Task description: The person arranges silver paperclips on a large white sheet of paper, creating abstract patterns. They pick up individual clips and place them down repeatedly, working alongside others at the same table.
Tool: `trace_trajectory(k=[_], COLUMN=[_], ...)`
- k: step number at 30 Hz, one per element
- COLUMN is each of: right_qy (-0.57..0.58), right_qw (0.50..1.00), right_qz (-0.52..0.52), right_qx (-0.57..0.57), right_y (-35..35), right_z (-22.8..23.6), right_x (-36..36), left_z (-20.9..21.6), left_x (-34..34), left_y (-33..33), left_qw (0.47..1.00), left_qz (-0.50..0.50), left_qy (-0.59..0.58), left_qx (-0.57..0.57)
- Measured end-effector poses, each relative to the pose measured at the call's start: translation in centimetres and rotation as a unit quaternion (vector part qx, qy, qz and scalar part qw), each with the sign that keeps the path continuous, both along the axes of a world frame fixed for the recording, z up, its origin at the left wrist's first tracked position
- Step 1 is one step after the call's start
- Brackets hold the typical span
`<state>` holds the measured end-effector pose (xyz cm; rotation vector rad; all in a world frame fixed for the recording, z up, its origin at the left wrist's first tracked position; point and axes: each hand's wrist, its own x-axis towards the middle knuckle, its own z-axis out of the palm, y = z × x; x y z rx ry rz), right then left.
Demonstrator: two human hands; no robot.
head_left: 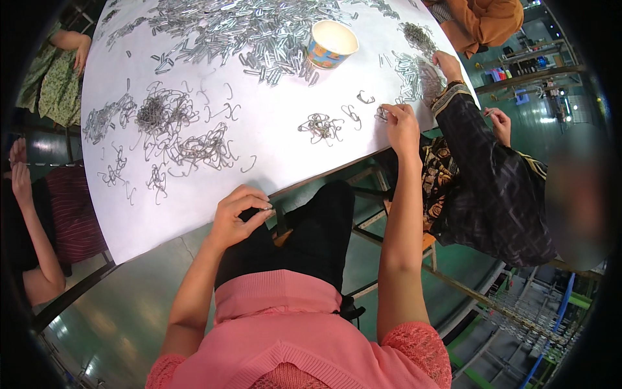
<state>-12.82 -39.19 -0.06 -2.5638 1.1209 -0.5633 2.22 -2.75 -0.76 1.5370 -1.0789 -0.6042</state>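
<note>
My left hand (241, 217) is just off the table's near edge, thumb and fingers pinched on something small and metallic that I cannot make out. Over the right part of the table, my right hand (403, 126) has its fingertips closed on a bent wire hook (381, 114). Left of it lie a few loose wire hooks (352, 117) and a small heap of wire hooks (322, 128). Larger tangled heaps of wire hooks (201, 148) spread beyond my left hand.
A big pile of flat metal links (227, 29) covers the far side of the white table (272, 142), beside a paper cup (332, 44). Co-workers sit around it; a dark-sleeved person's hand (447, 67) reaches to metal pieces (414, 79) at right.
</note>
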Motion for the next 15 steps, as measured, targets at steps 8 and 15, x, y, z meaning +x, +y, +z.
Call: trace_trajectory(k=[8, 15], right_qy=[-0.011, -0.061], right_qw=[0.998, 0.998], right_qz=[0.001, 0.017], right_qx=[0.062, 0.025], right_y=[0.8, 3.2], right_z=[0.8, 2.4], right_x=[-0.5, 2.6], left_z=[-0.2, -0.3], left_x=[0.2, 0.4], left_y=[0.2, 0.4], left_qw=[1.000, 1.000], left_qz=[0.000, -0.013], left_qy=[-0.019, -0.007], left_qx=[0.000, -0.018])
